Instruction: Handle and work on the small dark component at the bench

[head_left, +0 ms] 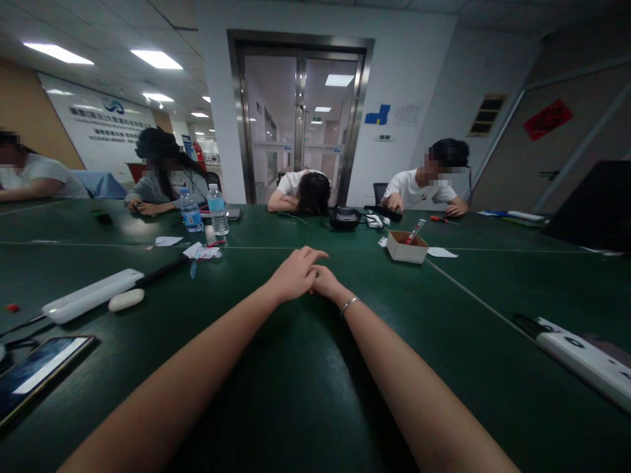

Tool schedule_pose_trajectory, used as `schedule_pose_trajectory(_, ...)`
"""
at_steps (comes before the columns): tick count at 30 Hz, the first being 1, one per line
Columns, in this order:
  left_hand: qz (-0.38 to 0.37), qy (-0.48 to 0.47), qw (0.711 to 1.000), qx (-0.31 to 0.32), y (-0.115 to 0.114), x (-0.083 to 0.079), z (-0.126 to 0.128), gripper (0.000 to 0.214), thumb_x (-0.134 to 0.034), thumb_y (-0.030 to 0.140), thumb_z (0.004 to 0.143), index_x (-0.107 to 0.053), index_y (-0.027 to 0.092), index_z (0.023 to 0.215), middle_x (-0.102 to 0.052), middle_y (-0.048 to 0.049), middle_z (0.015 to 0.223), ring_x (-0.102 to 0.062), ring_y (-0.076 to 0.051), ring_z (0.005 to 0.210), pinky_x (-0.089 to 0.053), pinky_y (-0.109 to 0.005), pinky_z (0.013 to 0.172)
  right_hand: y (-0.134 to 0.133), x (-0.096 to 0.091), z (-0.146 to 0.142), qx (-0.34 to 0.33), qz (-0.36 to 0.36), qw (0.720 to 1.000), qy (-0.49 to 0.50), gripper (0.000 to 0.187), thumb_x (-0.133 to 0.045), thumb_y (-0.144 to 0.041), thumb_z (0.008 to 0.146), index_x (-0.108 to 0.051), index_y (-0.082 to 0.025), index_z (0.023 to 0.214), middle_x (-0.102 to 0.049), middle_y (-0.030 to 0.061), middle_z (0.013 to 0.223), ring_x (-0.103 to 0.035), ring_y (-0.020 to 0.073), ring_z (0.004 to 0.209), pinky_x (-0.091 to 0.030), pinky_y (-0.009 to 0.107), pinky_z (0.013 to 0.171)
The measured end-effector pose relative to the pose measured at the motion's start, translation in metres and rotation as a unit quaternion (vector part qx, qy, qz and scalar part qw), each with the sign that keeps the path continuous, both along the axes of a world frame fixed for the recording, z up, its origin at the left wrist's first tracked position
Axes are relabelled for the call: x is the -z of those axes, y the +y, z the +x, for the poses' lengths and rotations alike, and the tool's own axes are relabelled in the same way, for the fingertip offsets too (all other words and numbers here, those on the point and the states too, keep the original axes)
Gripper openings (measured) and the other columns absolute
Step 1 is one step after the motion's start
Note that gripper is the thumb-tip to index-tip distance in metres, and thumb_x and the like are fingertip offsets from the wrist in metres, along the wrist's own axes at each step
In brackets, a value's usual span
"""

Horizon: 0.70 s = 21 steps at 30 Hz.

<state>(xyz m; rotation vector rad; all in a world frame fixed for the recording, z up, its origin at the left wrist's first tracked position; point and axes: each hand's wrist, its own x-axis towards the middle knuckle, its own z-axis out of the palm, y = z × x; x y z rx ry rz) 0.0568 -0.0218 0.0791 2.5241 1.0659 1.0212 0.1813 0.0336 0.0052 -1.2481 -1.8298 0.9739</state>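
Note:
Out over the dark green table (305, 341), my two hands meet in the middle of the view. My left hand (292, 274) lies partly over the fingers of the right, its index finger stretched out to the right. No object shows in it. My right hand (329, 284) touches the left one, its fingers mostly hidden behind it. A silver bracelet (349, 305) circles the right wrist. Nearest beyond the hands, to the right, stands a small open cardboard box (407, 252) with a red-and-clear stick-like item (417, 231) leaning in it.
Left: two water bottles (217, 210), paper scraps (203, 251), a white bar-shaped device (93, 295), a white oval case (127, 300), a phone (42, 374). Right: a white power strip (586, 358). A black headset (344, 217) lies across the table, where several people sit, one head down.

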Motion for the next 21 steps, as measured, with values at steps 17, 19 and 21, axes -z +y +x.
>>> schedule_pose_trajectory(17, -0.092, -0.12, 0.988, -0.03, 0.059, 0.071, -0.022, 0.03, -0.058, 0.023, 0.075, -0.059, 0.025, 0.106, -0.054, -0.0049, 0.108, -0.053, -0.019, 0.101, -0.048, -0.03, 0.081, 0.012, 0.007, -0.016, 0.085, -0.064, 0.992, 0.074, 0.027, -0.058, 0.002, 0.067, -0.061, -0.008, 0.092, -0.062, 0.0017, 0.065, -0.054, 0.007, 0.043, -0.044, 0.016, 0.043)
schedule_pose_trajectory(19, -0.103, -0.119, 0.987, -0.013, 0.061, 0.072, -0.024, 0.024, -0.06, 0.022, 0.074, -0.061, 0.023, 0.098, -0.056, -0.0035, 0.099, -0.055, -0.017, 0.092, -0.048, -0.029, 0.079, 0.011, 0.008, -0.016, 0.075, -0.04, 0.995, 0.05, 0.029, -0.059, 0.001, 0.066, -0.063, -0.008, 0.093, -0.063, 0.002, 0.065, -0.054, 0.0074, 0.044, -0.044, 0.016, 0.043)
schedule_pose_trajectory(21, -0.105, -0.115, 0.988, -0.004, 0.062, 0.072, -0.025, 0.021, -0.061, 0.022, 0.073, -0.062, 0.022, 0.093, -0.057, -0.0023, 0.093, -0.055, -0.016, 0.089, -0.046, -0.03, 0.082, 0.011, 0.01, -0.015, 0.078, -0.017, 0.997, 0.022, 0.03, -0.06, 0.0, 0.065, -0.065, -0.009, 0.093, -0.063, 0.0021, 0.065, -0.054, 0.0078, 0.045, -0.043, 0.015, 0.043)
